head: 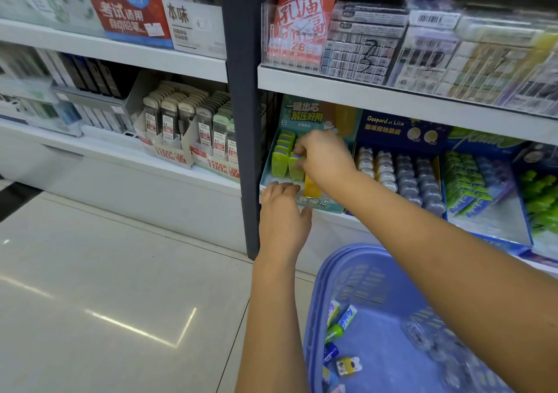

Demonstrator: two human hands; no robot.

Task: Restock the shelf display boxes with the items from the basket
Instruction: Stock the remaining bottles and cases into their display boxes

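A person's right hand (323, 157) was stretched into a teal cardboard display box (324, 205) on a shop shelf. Its grip was narrowed to a pinch on the top of a lime-green plastic eraser case (295, 171), which stood upright in the box's second row from the left. More lime-green cases (282, 151) filled the row at the box's left wall, and a yellow case (312, 186) stood towards its front, under the right wrist.

The left hand (282, 211) held the box's front left corner, its grip closed on the rim with the fingers hooked over the lip and the thumb against the outer face.

In front of the box and lower, on the pale tiled floor side, sat a lilac-blue plastic shopping basket (332, 272). It held small green, blue and white wrapped packs (341, 321), a yellow and white piece (348, 365) and blurred clear blister packs (422, 332).

Just right of the box stood a dark blue display box (398, 130) printed "Gaspard et Lisa". A dark upright shelf post (241, 121) rose just left of it, and a white shelf board (362, 90) ran above.
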